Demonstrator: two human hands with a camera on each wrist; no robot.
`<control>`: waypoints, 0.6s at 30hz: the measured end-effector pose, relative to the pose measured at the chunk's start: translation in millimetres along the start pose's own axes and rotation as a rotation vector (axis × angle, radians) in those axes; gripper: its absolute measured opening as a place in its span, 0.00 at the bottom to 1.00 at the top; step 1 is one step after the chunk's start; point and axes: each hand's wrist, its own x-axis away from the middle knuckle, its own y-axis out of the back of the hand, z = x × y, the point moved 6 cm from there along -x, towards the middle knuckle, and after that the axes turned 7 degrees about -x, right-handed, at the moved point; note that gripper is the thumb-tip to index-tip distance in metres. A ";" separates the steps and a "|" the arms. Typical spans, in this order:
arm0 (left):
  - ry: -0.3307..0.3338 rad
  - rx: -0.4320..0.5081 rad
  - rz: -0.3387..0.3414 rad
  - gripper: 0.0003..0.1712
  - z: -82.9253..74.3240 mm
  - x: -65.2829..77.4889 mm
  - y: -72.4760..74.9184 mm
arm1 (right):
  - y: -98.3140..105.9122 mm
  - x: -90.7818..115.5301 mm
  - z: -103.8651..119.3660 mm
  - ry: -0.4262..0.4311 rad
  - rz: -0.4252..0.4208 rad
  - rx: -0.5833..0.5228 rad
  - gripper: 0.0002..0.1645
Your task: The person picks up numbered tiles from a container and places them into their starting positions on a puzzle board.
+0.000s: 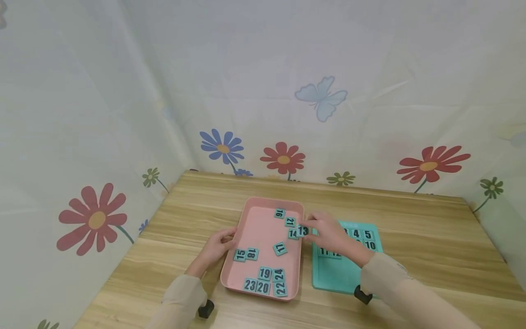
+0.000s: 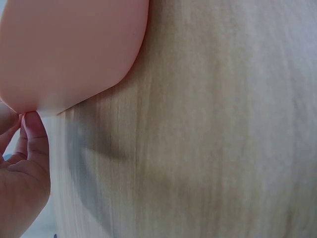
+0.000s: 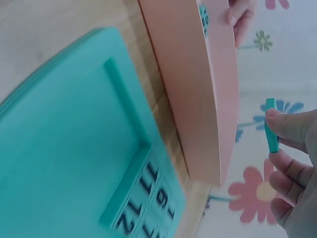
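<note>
My right hand (image 1: pixel 330 231) pinches a teal number tile marked 13 (image 1: pixel 302 230) above the right rim of a pink tray (image 1: pixel 263 228). In the right wrist view the tile (image 3: pixel 271 126) shows edge-on between thumb and fingers, raised over the rim. At the tray's left side, my left hand (image 1: pixel 217 248) grips the rim between thumb and fingers, as the left wrist view also shows at the tray wall (image 2: pixel 74 54). Several tiles lie in the tray, among them 17 (image 1: pixel 280 248), 16 (image 1: pixel 279 213) and 19 (image 1: pixel 265 273).
Right of the tray lies a teal number board (image 1: pixel 334 276), its upper rows filled with tiles through 12 and partly covered by my right hand and forearm. Both stand on a wooden table (image 1: pixel 197 201). A flower-printed curtain (image 1: pixel 365 128) hangs behind the table and at its sides.
</note>
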 end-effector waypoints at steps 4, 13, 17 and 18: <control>-0.008 0.002 0.011 0.24 1.0 -0.1 -0.4 | 9.5 11.8 -14.9 -0.034 -0.001 0.022 0.24; -0.002 -0.018 -0.008 0.24 0.3 -0.3 0.6 | 18.6 41.6 -45.0 -0.084 0.003 0.052 0.23; -0.006 -0.016 -0.005 0.24 -0.6 0.0 0.1 | 17.0 56.9 -57.9 -0.093 0.006 0.084 0.23; -0.002 -0.018 -0.004 0.24 -0.7 0.3 0.2 | 16.0 60.9 -61.5 -0.099 0.007 0.093 0.22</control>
